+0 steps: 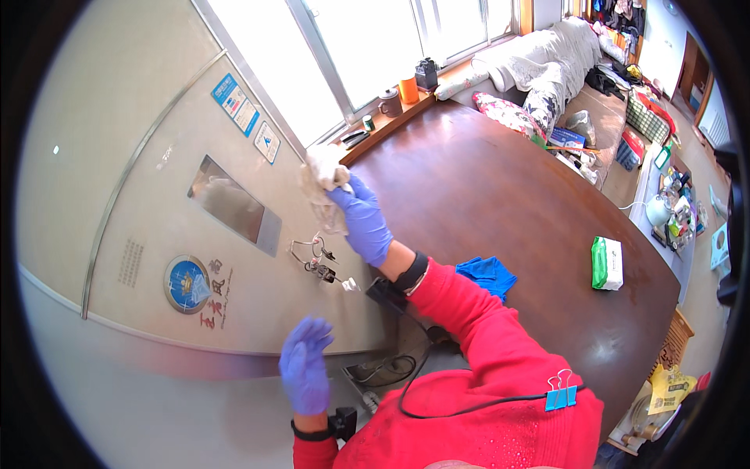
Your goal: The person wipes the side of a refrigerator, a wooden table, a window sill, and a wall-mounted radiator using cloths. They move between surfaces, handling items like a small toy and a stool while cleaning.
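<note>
My right hand [363, 223], in a purple glove, grips a crumpled off-white cloth [323, 186] at the edge of a large beige panel [148, 211]. The panel carries a dark rectangular window, a round blue emblem and stickers. A bunch of keys [322, 266] hangs from it on a ring, just below the cloth. Lower down, my left hand [305, 366], gloved as well, is held up in front of the panel's lower edge. Its fingers are loosely extended and nothing is in them.
To the right stretches a brown wooden table [484, 187] with a blue cloth [487, 276] and a green-and-white wipes pack [607, 263]. A mug [390, 102] and an orange cup [408, 90] stand on the windowsill. Black cables [398, 367] hang near my body. A covered sofa [547, 62] lies beyond.
</note>
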The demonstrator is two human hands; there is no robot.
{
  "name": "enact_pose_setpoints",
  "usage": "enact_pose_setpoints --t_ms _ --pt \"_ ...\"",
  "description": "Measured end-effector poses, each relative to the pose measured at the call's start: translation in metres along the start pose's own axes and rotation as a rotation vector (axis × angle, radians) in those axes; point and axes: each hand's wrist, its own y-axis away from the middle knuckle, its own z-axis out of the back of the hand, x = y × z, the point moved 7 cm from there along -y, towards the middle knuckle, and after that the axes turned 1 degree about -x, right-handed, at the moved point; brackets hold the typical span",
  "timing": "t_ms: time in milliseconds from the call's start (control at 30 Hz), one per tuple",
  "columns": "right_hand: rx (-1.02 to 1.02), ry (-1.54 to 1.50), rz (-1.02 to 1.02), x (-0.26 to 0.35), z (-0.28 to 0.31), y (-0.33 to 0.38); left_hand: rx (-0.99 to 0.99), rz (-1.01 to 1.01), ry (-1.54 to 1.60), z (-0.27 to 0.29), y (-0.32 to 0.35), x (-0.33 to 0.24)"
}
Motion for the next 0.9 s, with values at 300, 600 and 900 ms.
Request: enact_pose_setpoints --t_ms 300,600,900 --pt "-0.253 0.191 -0.092 -0.077 0.192 -0.060 -0.710 -0.975 -0.625 0.105 0.091 -0.128" --pt "-0.334 0.247 -0.182 -0.107 0.305 -0.104 -0.969 -1.042 -0.854 0.051 0.044 -0.154" --pt "-0.330 0.020 -0.256 -0.134 0.356 -0.119 -1.402 -0.649 -1.347 0.058 0.043 -0.153"
